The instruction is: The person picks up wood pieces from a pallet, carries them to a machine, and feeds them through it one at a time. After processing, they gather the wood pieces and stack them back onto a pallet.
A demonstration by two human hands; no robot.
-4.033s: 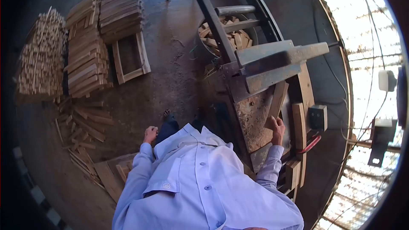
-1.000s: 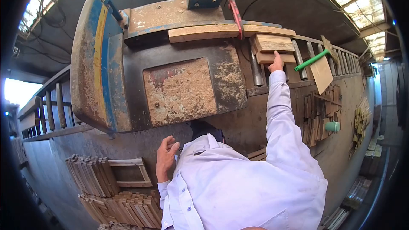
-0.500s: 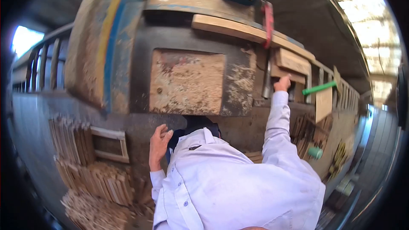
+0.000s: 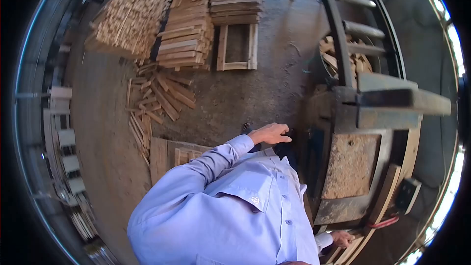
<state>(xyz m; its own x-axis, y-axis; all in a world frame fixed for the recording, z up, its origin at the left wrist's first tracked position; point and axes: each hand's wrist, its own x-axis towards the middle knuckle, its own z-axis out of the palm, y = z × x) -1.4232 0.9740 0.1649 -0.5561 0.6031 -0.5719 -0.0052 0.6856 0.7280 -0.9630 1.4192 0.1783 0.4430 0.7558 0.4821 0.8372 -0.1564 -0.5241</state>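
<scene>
My left hand (image 4: 272, 133) hangs in front of my body beside the machine, fingers loosely bent and apart, with nothing in them. At the bottom right, my right hand (image 4: 342, 238) is closed at the end of some wooden pieces (image 4: 349, 251) by the far end of the machine table; its fingertips are partly hidden. Between the two hands lies the dark metal table (image 4: 343, 211) with a worn wooden panel (image 4: 352, 166) set into it. Along its far side runs a long wooden batten (image 4: 385, 197), with a red clamp (image 4: 384, 223) on it.
Stacks of wooden slats (image 4: 184, 44) and a bundle of thin sticks (image 4: 132, 14) stand on the floor ahead. Loose strips (image 4: 164, 95) are scattered nearby. A wooden frame (image 4: 237, 66) leans by the stacks. A roller stand (image 4: 363, 28) and a bin of offcuts (image 4: 329, 49) are beyond the machine.
My view has swung left, so the machine now lies on my right and the stacks ahead. The right hand stays at the wooden pieces; the left remains empty near my body.
</scene>
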